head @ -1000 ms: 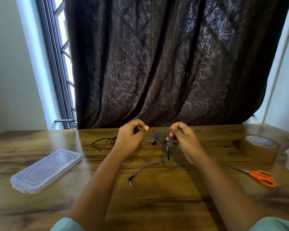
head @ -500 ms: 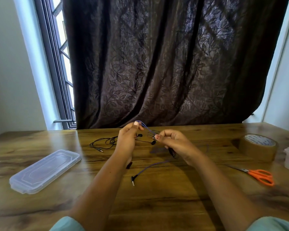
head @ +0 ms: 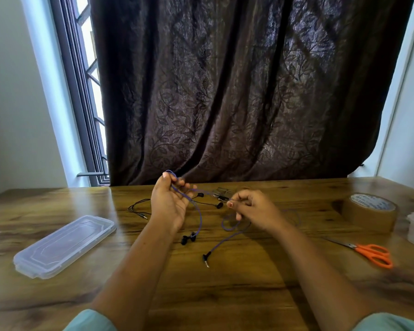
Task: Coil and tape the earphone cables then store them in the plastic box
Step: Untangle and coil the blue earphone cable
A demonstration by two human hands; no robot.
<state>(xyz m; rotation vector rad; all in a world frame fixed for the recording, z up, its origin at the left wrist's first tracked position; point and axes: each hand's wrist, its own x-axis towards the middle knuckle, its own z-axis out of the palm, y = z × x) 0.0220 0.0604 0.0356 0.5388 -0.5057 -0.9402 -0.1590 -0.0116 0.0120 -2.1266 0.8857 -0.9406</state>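
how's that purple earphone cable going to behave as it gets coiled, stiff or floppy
Probably floppy: the purple earphone cable droops in a slack curve below the left hand. Likely light, since the right hand holds it by a fingertip pinch. Its earbuds and plug trail loose, so the ends may swing and snag.

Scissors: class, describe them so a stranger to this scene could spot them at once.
On the wooden table, look to the right side, just nearer than the brown tape roll. The scissors lie flat there, blades pointing left; only they have bright orange handles.
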